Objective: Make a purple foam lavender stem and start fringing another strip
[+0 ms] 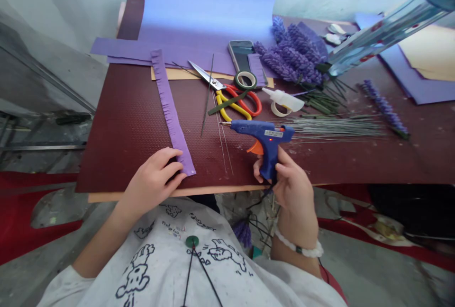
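Observation:
My left hand (154,177) rests at the near end of a fringed purple paper strip (173,122), its fingers apart and the tips on the strip's left edge. The strip lies flat, its cut fringe along the left side; a small shiny spot shows on its near corner. My right hand (293,181) is wrapped round the handle of a blue hot glue gun (270,143) with an orange trigger. The gun's nozzle points left, just over the yellow handle of the scissors (227,91). A small red light glows on its body.
Behind the gun lie green floral tape (245,80), a white glue bottle (284,100), a phone (241,53) and thin wires (334,126). Purple paper flowers (295,53) and one separate stem (386,108) lie right. A clear bottle (384,27) stands behind. Purple sheets (209,27) cover the back.

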Tool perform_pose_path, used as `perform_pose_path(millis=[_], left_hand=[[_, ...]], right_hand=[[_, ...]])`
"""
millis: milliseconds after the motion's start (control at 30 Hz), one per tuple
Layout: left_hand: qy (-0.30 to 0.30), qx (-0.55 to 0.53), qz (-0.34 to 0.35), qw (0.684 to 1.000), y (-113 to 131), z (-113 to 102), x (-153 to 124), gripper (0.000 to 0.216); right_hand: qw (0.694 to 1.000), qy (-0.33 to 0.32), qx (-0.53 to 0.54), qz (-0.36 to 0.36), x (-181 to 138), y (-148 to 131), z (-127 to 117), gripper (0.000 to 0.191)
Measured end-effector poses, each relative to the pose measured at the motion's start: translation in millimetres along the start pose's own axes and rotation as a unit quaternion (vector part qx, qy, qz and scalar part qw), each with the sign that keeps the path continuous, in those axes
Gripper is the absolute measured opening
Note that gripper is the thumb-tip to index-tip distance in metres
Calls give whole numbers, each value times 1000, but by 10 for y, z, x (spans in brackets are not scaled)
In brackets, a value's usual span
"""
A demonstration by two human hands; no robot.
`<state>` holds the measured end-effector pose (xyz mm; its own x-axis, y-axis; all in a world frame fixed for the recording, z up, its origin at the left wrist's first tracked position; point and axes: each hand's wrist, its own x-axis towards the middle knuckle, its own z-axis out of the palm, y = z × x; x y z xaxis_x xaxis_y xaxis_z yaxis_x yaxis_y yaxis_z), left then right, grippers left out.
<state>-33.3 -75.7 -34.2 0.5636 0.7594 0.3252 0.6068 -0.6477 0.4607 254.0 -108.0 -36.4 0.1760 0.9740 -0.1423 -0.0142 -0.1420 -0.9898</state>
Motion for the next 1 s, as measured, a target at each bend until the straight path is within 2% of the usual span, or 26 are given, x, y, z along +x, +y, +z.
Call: perform_pose_path(millis=[167,267,433,533,633,700,767,867,933,967,1000], left_hand=[[4,3,-5,1000,12,-2,1,7],[4,4,-3,1000,8,-2,0,7],[3,15,6,1000,-4,2,-4,7],[-1,21,16,1000,-5,1,-3,11],[-6,20,20,1000,-1,-4,-2,14],[-4,19,17,1000,2,-8,-3,17],[-2,19,12,1000,3,-10,-6,20],[-1,20,10,1000,2,-9,-13,20],[-3,19,11,1000,1,-5,-14,18],[-5,18,14,1000,1,-3,-12,17],[-4,18,18,1000,0,1,-10,16]], right_hand=[[1000,-25,-4,12,-29,26,-144,43],[1000,-11,6,14,-35,64,-233,48],[995,92,22,13,-2,57,-367,46],[980,198,-20,-9,22,58,-493,44],[932,330,-137,-54,70,127,-689,47],[890,380,-241,-67,119,203,-841,38],[845,375,-368,-105,169,271,-972,25],[766,304,-545,-151,210,271,-1049,16],[721,302,-605,-154,215,167,-983,22],[702,324,-615,-155,219,86,-912,29],[695,316,-624,-165,230,-6,-819,37]])
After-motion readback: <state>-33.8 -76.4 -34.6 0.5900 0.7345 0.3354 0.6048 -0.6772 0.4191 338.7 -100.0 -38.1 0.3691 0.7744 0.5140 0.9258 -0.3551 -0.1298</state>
